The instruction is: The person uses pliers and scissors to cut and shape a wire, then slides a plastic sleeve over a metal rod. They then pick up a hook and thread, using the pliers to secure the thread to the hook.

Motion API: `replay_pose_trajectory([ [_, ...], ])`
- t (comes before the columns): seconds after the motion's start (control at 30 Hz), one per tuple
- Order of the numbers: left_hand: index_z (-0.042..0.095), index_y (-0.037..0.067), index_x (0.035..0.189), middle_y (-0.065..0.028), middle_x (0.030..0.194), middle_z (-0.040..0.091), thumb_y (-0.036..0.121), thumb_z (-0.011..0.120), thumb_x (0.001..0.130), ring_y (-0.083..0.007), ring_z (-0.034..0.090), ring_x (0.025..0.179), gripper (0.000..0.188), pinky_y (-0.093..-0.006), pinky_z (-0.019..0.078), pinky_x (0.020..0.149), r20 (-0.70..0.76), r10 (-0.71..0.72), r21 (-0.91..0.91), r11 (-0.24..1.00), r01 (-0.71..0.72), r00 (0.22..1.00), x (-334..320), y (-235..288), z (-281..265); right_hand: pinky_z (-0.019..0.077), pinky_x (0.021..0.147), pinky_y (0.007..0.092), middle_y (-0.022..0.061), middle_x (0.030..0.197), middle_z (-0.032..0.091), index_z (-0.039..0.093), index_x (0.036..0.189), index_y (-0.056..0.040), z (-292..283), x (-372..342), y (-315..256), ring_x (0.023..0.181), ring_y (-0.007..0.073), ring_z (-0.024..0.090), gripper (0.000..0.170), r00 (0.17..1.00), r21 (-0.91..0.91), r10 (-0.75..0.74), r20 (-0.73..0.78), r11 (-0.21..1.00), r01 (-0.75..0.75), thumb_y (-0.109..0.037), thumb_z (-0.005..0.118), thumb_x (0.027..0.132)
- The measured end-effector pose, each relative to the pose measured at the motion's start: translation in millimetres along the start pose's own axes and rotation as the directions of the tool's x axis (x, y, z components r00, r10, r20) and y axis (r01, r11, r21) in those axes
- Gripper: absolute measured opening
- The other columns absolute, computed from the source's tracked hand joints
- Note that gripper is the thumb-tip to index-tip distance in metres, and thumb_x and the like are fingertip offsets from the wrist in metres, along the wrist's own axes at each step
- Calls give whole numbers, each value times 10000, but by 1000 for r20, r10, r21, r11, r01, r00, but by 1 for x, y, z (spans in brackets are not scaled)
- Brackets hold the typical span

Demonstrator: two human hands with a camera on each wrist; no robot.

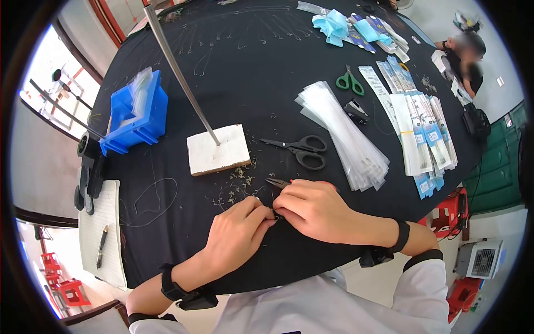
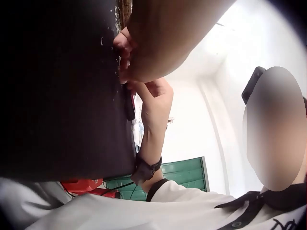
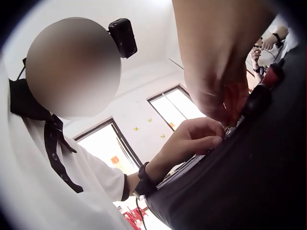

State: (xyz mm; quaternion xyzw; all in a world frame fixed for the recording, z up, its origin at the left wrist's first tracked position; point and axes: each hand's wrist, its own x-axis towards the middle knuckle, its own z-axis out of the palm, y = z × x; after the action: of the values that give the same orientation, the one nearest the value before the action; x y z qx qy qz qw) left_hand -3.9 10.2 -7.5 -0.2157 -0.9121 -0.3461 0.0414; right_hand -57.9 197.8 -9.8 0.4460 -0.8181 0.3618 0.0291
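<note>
In the head view my left hand [image 1: 236, 225] and right hand [image 1: 314, 211] meet low over the black table, fingertips almost touching. Thumb and forefinger of each pinch a thin line, mostly hidden by the fingers; I cannot tell what else is between them. A faint loop of it curves on the cloth beyond the left hand. Pliers [image 1: 276, 182] lie at the right hand's knuckles, their handles partly covered by it. The right wrist view has the left hand [image 3: 199, 139] beside the right hand [image 3: 225, 98], both close over the cloth.
Beyond the hands lie black scissors [image 1: 303, 150], clear plastic sleeves [image 1: 345, 136] and green scissors [image 1: 350, 83]. A steel rod [image 1: 183, 78] rises from a white block [image 1: 218, 150]. At left are a blue bin [image 1: 136, 114], a notebook [image 1: 103, 222] and a pen [image 1: 102, 246]. Printed packets [image 1: 425, 131] lie right.
</note>
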Motion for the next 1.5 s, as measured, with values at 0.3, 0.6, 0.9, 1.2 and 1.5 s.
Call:
replay_pose_trajectory([
  [0.3, 581, 20, 838, -90, 807, 579, 27, 655, 773, -265, 587, 672, 99, -334, 471, 563, -68, -17, -122, 992, 9, 998, 4, 5, -8, 502, 735, 349, 48, 723, 595, 609, 793, -52, -7, 0, -4, 679, 237, 589, 88, 999, 91, 50, 0, 995, -50, -31, 670, 733],
  [0.6, 573, 14, 854, -95, 812, 589, 5, 647, 769, -273, 589, 686, 113, -340, 479, 584, -53, -25, -202, 979, 14, 998, 3, 3, -7, 509, 811, 352, 52, 698, 624, 626, 803, -51, -7, 0, -5, 605, 239, 603, 79, 985, 181, 166, 43, 968, -171, -26, 675, 746],
  [0.9, 587, 45, 823, -62, 789, 536, 65, 676, 753, -231, 571, 678, 115, -327, 460, 543, -38, 41, 59, 998, -39, 998, -1, 3, -1, 508, 683, 335, 54, 697, 611, 600, 772, -38, -3, -4, -5, 617, 227, 605, 89, 991, 65, 133, 17, 989, -134, -14, 674, 730],
  [1.2, 585, 40, 860, -65, 805, 538, 39, 672, 745, -230, 577, 670, 144, -323, 466, 540, -58, 12, -38, 999, -14, 998, 0, 2, -4, 485, 598, 321, 47, 728, 588, 598, 772, -45, -2, -4, -5, 652, 226, 598, 109, 999, 48, 35, -1, 998, -35, -29, 691, 716],
  [1.5, 596, 36, 917, -90, 867, 545, 59, 698, 720, -239, 585, 690, 223, -320, 477, 551, -67, 43, 65, 997, -38, 997, 2, 12, -9, 466, 534, 275, 50, 735, 506, 576, 795, -13, 6, -9, -7, 698, 180, 551, 133, 985, -225, -167, 44, 959, 173, -72, 616, 682],
])
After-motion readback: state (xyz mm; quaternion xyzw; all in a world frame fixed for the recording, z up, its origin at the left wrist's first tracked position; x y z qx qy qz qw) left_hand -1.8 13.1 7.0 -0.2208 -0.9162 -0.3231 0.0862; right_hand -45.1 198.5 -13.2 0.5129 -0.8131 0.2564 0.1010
